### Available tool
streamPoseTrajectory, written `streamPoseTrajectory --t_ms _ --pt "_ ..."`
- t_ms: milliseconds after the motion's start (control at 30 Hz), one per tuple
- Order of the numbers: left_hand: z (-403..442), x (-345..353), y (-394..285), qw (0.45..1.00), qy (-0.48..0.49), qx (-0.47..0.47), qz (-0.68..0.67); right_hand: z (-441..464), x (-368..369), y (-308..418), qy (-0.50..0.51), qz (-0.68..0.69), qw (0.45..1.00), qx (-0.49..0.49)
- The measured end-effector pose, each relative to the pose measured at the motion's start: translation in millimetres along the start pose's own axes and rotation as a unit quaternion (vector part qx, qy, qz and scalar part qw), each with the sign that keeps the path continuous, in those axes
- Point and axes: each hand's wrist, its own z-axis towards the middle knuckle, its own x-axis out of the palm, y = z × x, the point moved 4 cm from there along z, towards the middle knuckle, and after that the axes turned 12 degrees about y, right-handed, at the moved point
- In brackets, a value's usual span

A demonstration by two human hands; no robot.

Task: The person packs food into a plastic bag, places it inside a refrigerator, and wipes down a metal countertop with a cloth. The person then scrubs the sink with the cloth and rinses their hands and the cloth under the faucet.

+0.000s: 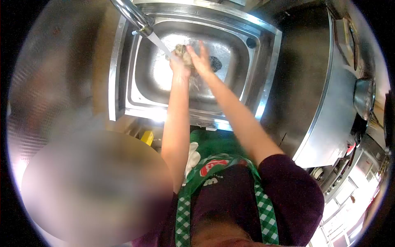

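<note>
Under the running faucet (142, 29), my left hand (179, 67) holds a pale beige-brown lumpy clump (187, 60), its exact kind not clear. The stream of water falls onto this hand and the clump. Just to the right is my right hand (201, 62), with fingers stretched out and apart beside the clump; whether its palm touches it I cannot tell. Both hands are over the basin of a stainless steel sink (156, 92). Right of my right hand, a dark drain strainer (215, 64) shows in the basin floor.
A metal counter (317, 136) runs along the right, with a metal pan (364, 99) at its far side. In the sink's upper right corner is a round black fitting (251, 43). Something yellow (147, 137) lies below the sink's front edge. A blurred patch covers the lower left.
</note>
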Motion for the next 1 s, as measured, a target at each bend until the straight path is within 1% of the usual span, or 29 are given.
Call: streamPoseTrajectory --t_ms 33,67,100,133,167,200,233,267,300,367,400,433,500,533,567,600,633,667,700,733,767,800,833,867,900,933,1000 --pt "-8.1 10.4 -0.7 0.999 -0.033 0.005 0.013 -9.3 10.9 3.4 0.082 0.194 0.974 0.079" --pt "-17.2 20.1 -3.6 0.997 -0.065 0.012 0.031 -17.0 24.6 10.4 0.159 0.382 0.897 0.155" --pt "-27.6 24.6 -8.4 0.994 -0.098 0.019 0.052 -15.2 30.5 12.2 0.175 0.362 0.905 0.141" --pt "-32.3 19.7 -8.8 0.985 -0.06 0.066 0.145 -9.3 37.5 10.1 0.189 0.344 0.911 0.126" --pt "-30.9 9.6 -4.6 0.997 -0.016 0.035 0.073 -1.6 45.6 9.3 0.203 0.324 0.917 0.109" --pt "-29.2 -7.8 -4.0 1.0 0.027 0.0 0.0 3.4 56.9 10.1 0.158 0.237 0.958 0.043" --pt "-31.4 -14.4 -10.1 0.994 0.069 -0.037 -0.073 -7.8 49.4 31.3 0.163 0.176 0.97 0.033" --pt "-31.3 -24.6 -16.6 0.992 0.04 -0.08 -0.093 -25.8 41.6 50.7 0.166 0.114 0.979 0.023" --pt "-36.4 -22.1 -21.9 0.99 0.062 -0.098 -0.08 -47.5 31.8 67.1 0.168 0.049 0.984 0.013" --pt "-40.3 -16.7 -30.3 0.984 0.11 -0.125 -0.061 -84.1 17.2 74.9 0.11 -0.039 0.984 -0.134" --pt "-8.2 -52.4 -6.0 0.951 0.226 -0.152 -0.143 -97.6 10.9 77.4 0.021 -0.04 0.983 -0.177" --pt "9.8 -62.9 11.4 0.932 0.285 -0.127 -0.184 -95.9 11.2 76.7 -0.013 -0.069 0.971 -0.227" --pt "29.0 -66.9 42.3 0.877 0.396 -0.076 -0.263 -82.8 9.2 71.4 -0.081 -0.124 0.936 -0.32" --pt "25.5 -65.4 50.8 0.842 0.446 -0.049 -0.299 -53.1 0.1 73.3 0.134 -0.154 0.97 -0.129" --pt "20.6 -49.1 46.8 0.913 0.332 -0.053 -0.23 -16.1 2.3 57.0 0.134 -0.104 0.984 -0.044" --pt "6.7 -12.2 25.5 0.963 0.211 -0.055 -0.156 -0.9 3.6 44.2 0.16 -0.107 0.981 -0.034" --pt "-7.6 6.8 9.2 0.991 0.085 -0.058 -0.079 14.4 5.0 31.5 0.186 -0.11 0.976 -0.023" --pt "-12.4 18.8 6.8 0.983 0.134 -0.079 -0.094 15.2 -3.9 34.8 0.162 -0.116 0.98 -0.018" --pt "3.1 -2.2 21.0 0.965 0.206 -0.097 -0.128 12.1 -11.7 38.3 0.139 -0.123 0.982 -0.013" --pt "30.0 -49.8 45.0 0.941 0.275 -0.112 -0.162 -13.5 -15.8 48.7 0.109 -0.133 0.98 -0.096" --pt "45.7 -72.6 57.1 0.911 0.343 -0.125 -0.193 -29.4 3.8 30.9 0.064 -0.169 0.951 -0.251" --pt "0.5 -12.5 20.7 0.978 0.121 -0.167 -0.014 -30.6 10.0 13.8 0.021 -0.096 0.959 -0.265" --pt "-2.4 -4.0 28.4 0.987 0.047 -0.136 0.07 -31.8 11.5 5.7 -0.02 -0.02 0.961 -0.275" --pt "-6.2 -3.6 29.5 0.981 -0.032 -0.103 0.158 -16.3 -1.0 9.2 0.067 -0.016 0.99 -0.127" --pt "-12.0 -10.8 22.4 0.96 -0.112 -0.071 0.246 -2.1 -20.5 9.7 0.155 -0.011 0.988 0.028" --pt "-15.4 4.7 7.6 0.946 -0.051 -0.107 0.302 12.6 -30.5 12.1 0.135 -0.045 0.989 -0.039" --pt "9.0 20.5 -21.7 0.901 0.049 -0.06 0.427 32.5 -39.7 29.4 0.088 -0.135 0.979 -0.122"
